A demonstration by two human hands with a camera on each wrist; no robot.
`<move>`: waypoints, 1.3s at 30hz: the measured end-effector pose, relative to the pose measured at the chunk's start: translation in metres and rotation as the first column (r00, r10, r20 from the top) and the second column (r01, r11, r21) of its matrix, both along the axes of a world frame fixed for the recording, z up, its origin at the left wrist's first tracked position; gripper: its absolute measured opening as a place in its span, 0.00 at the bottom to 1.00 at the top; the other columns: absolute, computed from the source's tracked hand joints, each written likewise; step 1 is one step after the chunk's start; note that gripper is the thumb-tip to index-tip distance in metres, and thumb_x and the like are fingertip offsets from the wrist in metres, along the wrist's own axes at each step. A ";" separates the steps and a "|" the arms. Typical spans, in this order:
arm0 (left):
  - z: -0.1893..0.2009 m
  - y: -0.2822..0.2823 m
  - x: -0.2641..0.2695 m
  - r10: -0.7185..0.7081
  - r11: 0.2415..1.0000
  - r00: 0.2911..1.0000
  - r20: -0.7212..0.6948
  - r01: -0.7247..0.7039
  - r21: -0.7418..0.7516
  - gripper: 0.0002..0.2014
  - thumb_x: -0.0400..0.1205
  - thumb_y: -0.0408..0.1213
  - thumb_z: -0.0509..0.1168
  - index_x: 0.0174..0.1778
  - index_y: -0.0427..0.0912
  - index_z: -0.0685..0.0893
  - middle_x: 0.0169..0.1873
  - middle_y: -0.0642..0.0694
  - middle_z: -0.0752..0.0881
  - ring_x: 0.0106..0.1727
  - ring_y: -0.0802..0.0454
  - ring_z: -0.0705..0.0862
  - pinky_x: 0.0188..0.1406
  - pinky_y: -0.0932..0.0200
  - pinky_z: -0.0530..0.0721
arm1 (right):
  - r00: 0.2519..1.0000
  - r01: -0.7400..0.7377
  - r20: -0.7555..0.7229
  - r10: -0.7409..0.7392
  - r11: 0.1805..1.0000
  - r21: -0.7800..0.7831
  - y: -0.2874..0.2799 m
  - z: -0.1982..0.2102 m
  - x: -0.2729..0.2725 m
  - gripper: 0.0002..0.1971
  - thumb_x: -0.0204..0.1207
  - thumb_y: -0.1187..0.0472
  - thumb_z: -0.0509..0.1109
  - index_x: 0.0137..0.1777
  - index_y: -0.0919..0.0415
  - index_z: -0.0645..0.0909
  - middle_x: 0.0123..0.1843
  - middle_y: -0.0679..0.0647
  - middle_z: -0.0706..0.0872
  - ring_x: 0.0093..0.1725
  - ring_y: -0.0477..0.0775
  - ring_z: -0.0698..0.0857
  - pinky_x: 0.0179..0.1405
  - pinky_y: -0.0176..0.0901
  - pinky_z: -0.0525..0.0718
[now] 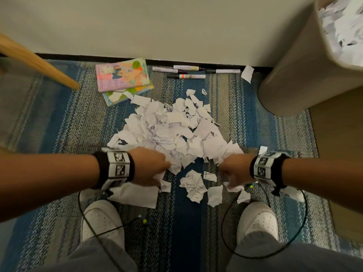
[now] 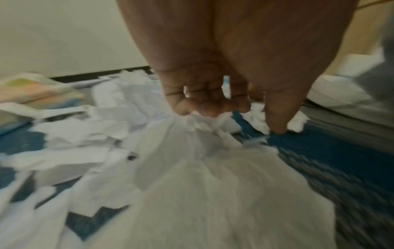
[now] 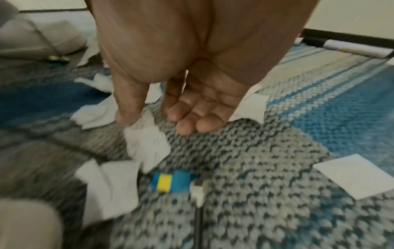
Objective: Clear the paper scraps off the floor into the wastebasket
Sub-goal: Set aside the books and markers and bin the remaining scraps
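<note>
A person's left hand [image 1: 149, 166], fingers [image 2: 204, 107] curled, bunches a crumpled wad of white paper [image 2: 200, 123] at the near edge of the scrap pile [image 1: 172, 130] on a blue-and-grey striped rug [image 1: 59, 114]. The right hand [image 1: 233, 171] comes at the same pile from its other near corner; its thumb [image 3: 127, 104] presses on a small scrap [image 3: 147, 141], while its fingers [image 3: 192, 121], only loosely bent, hover over the carpet and close on nothing that can be seen. Both wrists wear black bands with patterned markers.

The paper scraps lie heaped between the two hands and spread away from the person toward the wall. Loose pieces [image 1: 194, 185] sit on the near side of the pile, between the hands and a pair of white shoes [image 1: 102, 220]; a larger sheet [image 1: 137, 195] lies beneath the left wrist. Black cables loop around both shoes.

The wastebasket [image 1: 306, 71], beige and tall, stands to the right of the pile and beyond it, against the wall, with white scraps [image 1: 337, 26] already showing inside. Beyond the pile to the left lie two colourful paperback books [image 1: 123, 79], stacked, one corner touching the scraps. Straight beyond the pile, along the dark skirting, lie several markers [image 1: 186, 76]. A wooden leg [image 1: 39, 61] slants in far left of the pile.
</note>
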State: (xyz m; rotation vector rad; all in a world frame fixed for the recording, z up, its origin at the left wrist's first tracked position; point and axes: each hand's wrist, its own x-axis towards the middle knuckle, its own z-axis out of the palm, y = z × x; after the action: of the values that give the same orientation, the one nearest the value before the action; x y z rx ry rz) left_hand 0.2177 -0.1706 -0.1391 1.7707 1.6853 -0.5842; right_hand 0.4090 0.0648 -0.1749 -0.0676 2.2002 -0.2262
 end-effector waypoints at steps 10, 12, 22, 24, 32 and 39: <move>-0.031 -0.009 -0.017 -0.456 0.889 0.887 -0.069 0.458 0.017 0.32 0.75 0.38 0.68 0.72 0.56 0.61 0.76 0.40 0.60 0.74 0.39 0.66 0.63 0.43 0.74 | 0.996 -0.004 -0.084 0.009 0.999 0.052 0.002 -0.011 0.006 0.12 0.83 0.50 0.61 0.55 0.56 0.80 0.54 0.56 0.84 0.54 0.61 0.84 0.51 0.50 0.84; -0.021 0.006 -0.032 -0.350 0.925 0.927 -0.136 0.365 0.107 0.26 0.77 0.33 0.64 0.69 0.52 0.66 0.70 0.42 0.67 0.68 0.42 0.72 0.59 0.47 0.77 | 0.949 0.242 -0.203 -0.240 0.970 -0.012 0.011 -0.010 0.001 0.13 0.83 0.46 0.62 0.55 0.55 0.78 0.52 0.55 0.84 0.52 0.57 0.84 0.50 0.46 0.81; -0.006 0.068 0.001 -0.232 0.870 0.958 -0.167 0.281 0.406 0.37 0.69 0.58 0.70 0.73 0.53 0.67 0.80 0.40 0.59 0.77 0.40 0.63 0.72 0.34 0.66 | 0.973 -0.190 0.149 0.179 0.979 0.070 0.012 0.016 0.026 0.20 0.67 0.35 0.74 0.44 0.52 0.84 0.39 0.49 0.87 0.43 0.58 0.86 0.39 0.45 0.84; -0.013 0.074 0.030 -0.368 0.838 0.926 -0.081 0.369 0.401 0.34 0.71 0.55 0.71 0.73 0.53 0.69 0.79 0.43 0.59 0.76 0.41 0.64 0.71 0.35 0.66 | 0.956 -0.253 0.177 0.233 0.962 0.099 0.011 0.011 0.029 0.22 0.66 0.34 0.75 0.46 0.52 0.85 0.42 0.52 0.88 0.43 0.60 0.87 0.39 0.46 0.84; -0.046 0.081 0.068 -0.678 0.730 0.735 0.022 0.670 0.135 0.37 0.77 0.51 0.68 0.81 0.64 0.57 0.84 0.51 0.48 0.83 0.41 0.51 0.72 0.39 0.63 | 0.944 -0.315 0.129 0.303 0.945 0.088 0.008 0.003 0.022 0.11 0.77 0.50 0.70 0.50 0.57 0.84 0.46 0.58 0.87 0.45 0.63 0.86 0.38 0.46 0.82; -0.036 0.077 0.029 -0.587 0.796 0.810 -0.011 0.579 0.173 0.15 0.82 0.42 0.62 0.66 0.49 0.78 0.62 0.44 0.76 0.60 0.43 0.76 0.55 0.48 0.77 | 0.993 0.107 -0.043 -0.114 0.984 -0.144 0.029 0.012 -0.003 0.10 0.78 0.50 0.68 0.46 0.54 0.86 0.41 0.49 0.89 0.39 0.51 0.84 0.40 0.39 0.78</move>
State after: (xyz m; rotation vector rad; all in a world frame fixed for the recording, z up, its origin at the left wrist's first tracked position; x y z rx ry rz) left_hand 0.2466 -0.0936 -0.1752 2.4331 1.1578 -0.6672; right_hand 0.4063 0.0937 -0.1628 -0.0299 2.2383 -0.4474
